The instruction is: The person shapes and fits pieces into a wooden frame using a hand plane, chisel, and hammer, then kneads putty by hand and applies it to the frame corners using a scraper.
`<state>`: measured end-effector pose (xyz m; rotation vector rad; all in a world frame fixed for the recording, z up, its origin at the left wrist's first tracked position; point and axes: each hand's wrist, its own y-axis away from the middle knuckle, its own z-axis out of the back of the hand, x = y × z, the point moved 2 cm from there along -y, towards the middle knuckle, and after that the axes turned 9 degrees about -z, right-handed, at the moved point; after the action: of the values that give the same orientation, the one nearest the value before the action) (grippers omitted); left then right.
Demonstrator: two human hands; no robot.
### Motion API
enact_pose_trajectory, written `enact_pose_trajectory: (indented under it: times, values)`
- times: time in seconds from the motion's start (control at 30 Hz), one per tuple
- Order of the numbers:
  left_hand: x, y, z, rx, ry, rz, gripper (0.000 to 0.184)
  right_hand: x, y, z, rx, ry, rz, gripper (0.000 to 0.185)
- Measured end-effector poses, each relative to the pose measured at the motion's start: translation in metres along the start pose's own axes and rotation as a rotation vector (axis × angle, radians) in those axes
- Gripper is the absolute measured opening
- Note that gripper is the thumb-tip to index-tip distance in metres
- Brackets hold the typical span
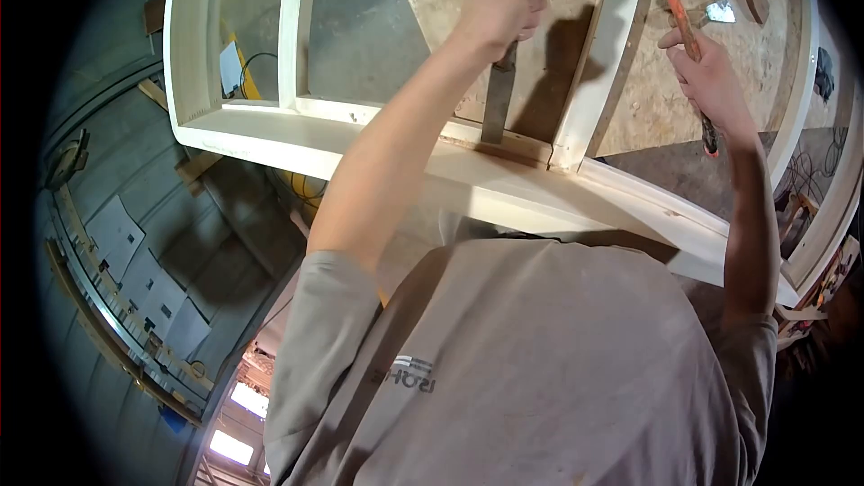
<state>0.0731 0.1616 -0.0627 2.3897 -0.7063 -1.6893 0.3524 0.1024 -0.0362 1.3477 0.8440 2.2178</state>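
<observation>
Left hand [508,7] closed in a fist round a flat, dark-grey metal chisel [498,103], blade pointing down, tip at the near rail of a pale wooden frame [591,85]. Right hand [708,81] wrapped round an orange-handled, dark-headed claw hammer [679,13], head clear of the chisel.

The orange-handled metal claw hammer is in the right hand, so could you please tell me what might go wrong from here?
A missed swing of the hammer by the right hand might strike the left hand, which grips the upper end of the flat, dark metal chisel. The chisel's tip stands at the pale wooden frame, so it might also slip or gouge the wood.
</observation>
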Motion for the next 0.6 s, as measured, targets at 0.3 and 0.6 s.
enact_pose_trajectory:
  times: [0.3,0.6]
  values:
    - [-0.01,0.015,0.013,-0.052,-0.028,-0.032,0.033,0.016,-0.008,-0.001,-0.052,0.174,0.168,0.018]
    - [-0.008,0.014,0.013,-0.003,-0.043,-0.034,0.032,0.13,0.002,-0.007,-0.33,0.181,0.097,0.026]
